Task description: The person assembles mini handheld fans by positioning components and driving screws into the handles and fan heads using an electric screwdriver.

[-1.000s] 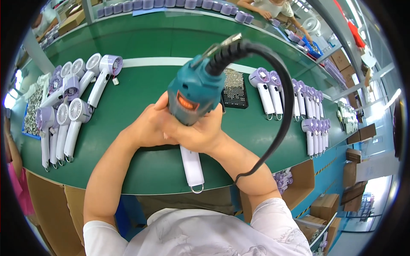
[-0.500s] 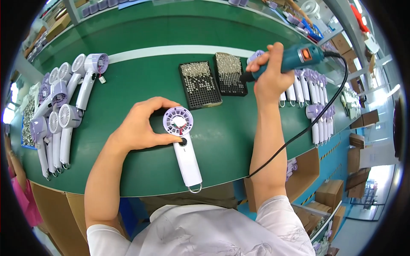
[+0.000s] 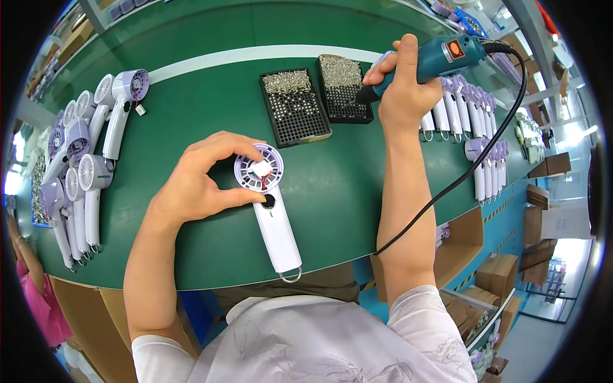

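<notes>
Handheld fan (image 3: 276, 223): likely light, stiff; grip by handle (image 3: 281, 241).
Left hand (image 3: 199, 184) half-curled, pinching its head (image 3: 273, 168); right hand (image 3: 408, 96) wrapped round teal driver (image 3: 437, 60).

Bright, fairly even light falls on the green table (image 3: 338, 210), leaving a soft sheen; beyond its left end, glare (image 3: 13, 171) burns white. Fisheye distortion bows its near edge.

Worktop (image 3: 345, 204) is smooth with a soft sheen. Handheld fan (image 3: 276, 230) near its front edge looks like smooth plastic, with a shiny metal loop (image 3: 292, 277). Trays (image 3: 301, 127) farther from that edge: matt black plastic, bright metal fasteners (image 3: 287, 82) in them. Power screwdriver (image 3: 440, 59) is smooth plastic too. Box (image 3: 469, 246) below the front edge's right end: matt cardboard.
</notes>
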`<state>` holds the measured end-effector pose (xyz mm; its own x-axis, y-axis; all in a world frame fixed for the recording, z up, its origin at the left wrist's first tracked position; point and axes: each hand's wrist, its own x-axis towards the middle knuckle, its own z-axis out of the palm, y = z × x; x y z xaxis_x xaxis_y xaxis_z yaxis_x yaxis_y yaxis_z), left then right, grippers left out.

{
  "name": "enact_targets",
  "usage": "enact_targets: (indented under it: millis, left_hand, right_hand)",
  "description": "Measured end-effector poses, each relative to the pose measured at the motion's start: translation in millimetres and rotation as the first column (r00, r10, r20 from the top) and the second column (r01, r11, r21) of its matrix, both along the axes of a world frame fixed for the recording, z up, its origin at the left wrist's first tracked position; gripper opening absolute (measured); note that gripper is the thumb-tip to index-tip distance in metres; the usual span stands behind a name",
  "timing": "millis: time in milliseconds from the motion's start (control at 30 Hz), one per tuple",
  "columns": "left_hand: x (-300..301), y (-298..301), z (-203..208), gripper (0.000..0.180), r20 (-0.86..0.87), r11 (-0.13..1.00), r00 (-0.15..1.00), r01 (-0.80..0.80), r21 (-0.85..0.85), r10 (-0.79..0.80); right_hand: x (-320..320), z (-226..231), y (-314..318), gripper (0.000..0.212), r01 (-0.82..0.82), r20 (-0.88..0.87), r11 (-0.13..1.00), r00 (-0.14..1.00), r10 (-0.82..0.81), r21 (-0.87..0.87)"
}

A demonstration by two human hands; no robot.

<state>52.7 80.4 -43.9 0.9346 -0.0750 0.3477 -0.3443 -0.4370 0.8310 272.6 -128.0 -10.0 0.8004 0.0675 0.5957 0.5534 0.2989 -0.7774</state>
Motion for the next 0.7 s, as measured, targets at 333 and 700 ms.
enact_targets:
  millis: [333, 700]
  left_hand:
    - [-2.0, 0.1, 2.8, 0.040, -0.039, 1.000, 0.999, 0.016, 0.014, -0.015]
    - [-1.0, 0.1, 1.0, 0.036, -0.031, 0.999, 0.999, 0.031, -0.013, -0.032]
  right_hand:
    - [-0.5, -2.1, 1.6, 0.034, -0.003, -0.015, 1.000, 1.000, 0.003, 0.005]
    - [-10.7, 2.7, 11.5, 0.027, 0.014, 0.028, 0.984, 1.000, -0.009, -0.180]
